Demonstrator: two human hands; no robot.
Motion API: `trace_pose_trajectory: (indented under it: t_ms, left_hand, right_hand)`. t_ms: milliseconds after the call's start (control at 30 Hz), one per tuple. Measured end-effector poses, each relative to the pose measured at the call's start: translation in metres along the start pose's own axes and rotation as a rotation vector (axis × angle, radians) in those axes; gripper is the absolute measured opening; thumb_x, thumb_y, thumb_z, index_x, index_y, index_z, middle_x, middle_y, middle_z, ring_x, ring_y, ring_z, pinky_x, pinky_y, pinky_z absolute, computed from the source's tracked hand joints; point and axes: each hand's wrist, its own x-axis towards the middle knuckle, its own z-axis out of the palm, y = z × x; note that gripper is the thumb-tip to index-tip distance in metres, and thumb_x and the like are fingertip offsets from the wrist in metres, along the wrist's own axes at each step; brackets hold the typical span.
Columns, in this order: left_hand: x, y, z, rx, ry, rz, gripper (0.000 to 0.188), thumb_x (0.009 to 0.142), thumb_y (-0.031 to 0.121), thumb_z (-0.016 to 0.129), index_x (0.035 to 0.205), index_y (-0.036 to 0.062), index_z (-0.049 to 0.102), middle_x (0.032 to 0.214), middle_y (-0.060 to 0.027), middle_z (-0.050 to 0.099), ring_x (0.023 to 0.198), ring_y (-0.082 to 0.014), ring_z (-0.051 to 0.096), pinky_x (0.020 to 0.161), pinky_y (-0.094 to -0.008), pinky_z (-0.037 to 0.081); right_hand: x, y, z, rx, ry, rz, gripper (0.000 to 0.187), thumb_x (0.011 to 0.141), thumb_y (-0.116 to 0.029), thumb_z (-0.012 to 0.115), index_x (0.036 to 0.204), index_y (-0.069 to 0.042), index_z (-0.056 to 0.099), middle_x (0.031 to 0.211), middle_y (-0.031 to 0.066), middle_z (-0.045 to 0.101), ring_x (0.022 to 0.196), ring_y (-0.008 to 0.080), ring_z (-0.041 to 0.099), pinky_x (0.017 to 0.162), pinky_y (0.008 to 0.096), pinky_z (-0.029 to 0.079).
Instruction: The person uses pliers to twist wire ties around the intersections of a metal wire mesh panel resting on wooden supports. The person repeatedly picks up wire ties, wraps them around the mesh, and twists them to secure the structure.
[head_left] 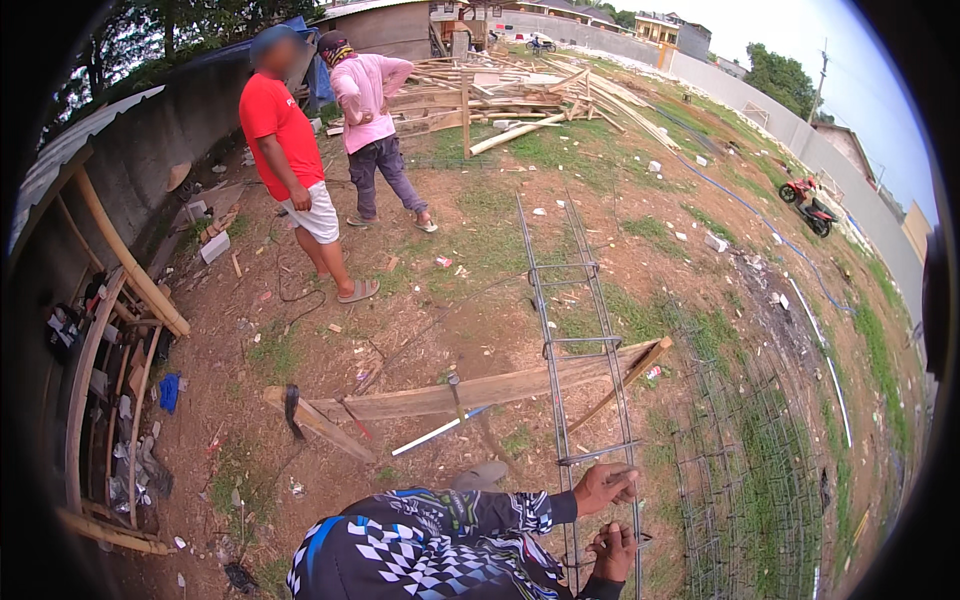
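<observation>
My left hand (pixel 605 488) has its fingers curled together over the right-hand long bar of a steel reinforcement cage (pixel 580 341). Just below it, my right hand (pixel 612 550) is also closed, its fingertips turned in beside the same bar. Anything pinched in either hand is too small to make out. The cage is ladder-like, with long bars joined by bent rectangular ties, and stretches away from me. It rests across a wooden plank (pixel 490 398) on slanted wooden legs. Both forearms wear dark sleeves with a checkered pattern.
Two people stand at the upper left, one in a red shirt (pixel 275 130), one in pink (pixel 362 100). Steel mesh (pixel 740 470) lies on the grass at right. A white-and-blue strip (pixel 435 432) lies beyond the plank. Timber (pixel 500 95) is piled behind; a red motorbike (pixel 808 205) stands far right.
</observation>
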Motion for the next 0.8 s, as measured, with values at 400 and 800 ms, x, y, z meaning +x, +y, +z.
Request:
trace_pose_trajectory:
  t_ms: [400, 800]
  left_hand:
    - [-0.016, 0.041, -0.031, 0.007, 0.115, 0.165, 0.040, 0.100, 0.028, 0.054, 0.125, -0.0032, 0.057, 0.084, -0.0080, 0.065, 0.077, -0.0144, 0.067, 0.069, -0.0285, 0.058]
    - [-0.032, 0.061, -0.070, -0.160, 0.278, 0.084, 0.045, 0.098, 0.037, 0.056, 0.111, -0.0059, 0.059, 0.084, -0.0106, 0.067, 0.076, -0.0178, 0.069, 0.066, -0.0299, 0.058]
  right_hand:
    - [-0.005, -0.016, 0.057, 0.161, -0.216, -0.021, 0.022, 0.096, -0.026, 0.058, 0.086, -0.010, 0.048, 0.065, 0.0038, 0.049, 0.049, 0.0135, 0.046, 0.043, 0.0279, 0.040]
    - [0.000, -0.017, 0.086, 0.223, -0.360, 0.035, 0.026, 0.095, -0.023, 0.058, 0.079, -0.010, 0.043, 0.061, 0.0013, 0.045, 0.048, 0.0113, 0.043, 0.044, 0.0259, 0.037]
